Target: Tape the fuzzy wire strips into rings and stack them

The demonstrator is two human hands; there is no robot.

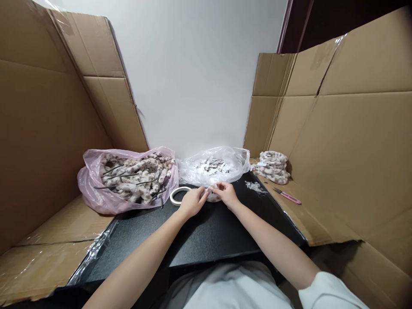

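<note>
Both hands meet over the black table (199, 236). My left hand (193, 201) pinches the left side of a small fluffy white-and-brown piece (213, 197). From the right, my right hand (227, 195) grips the same piece, its fingertips close to those of the left. The hands partly hide the piece. A white tape roll (174, 201) lies flat just left of my left hand. Behind the hands, a clear plastic bag (238, 159) holds many small white and dark strips (213, 166).
An open pink bag (96, 204) at the left holds fluffy pieces with dark cords. At the right are stacked fluffy bands (273, 167), loose fluff (255, 187) and pink-handled snips (289, 197). Cardboard walls (354, 141) flank the table.
</note>
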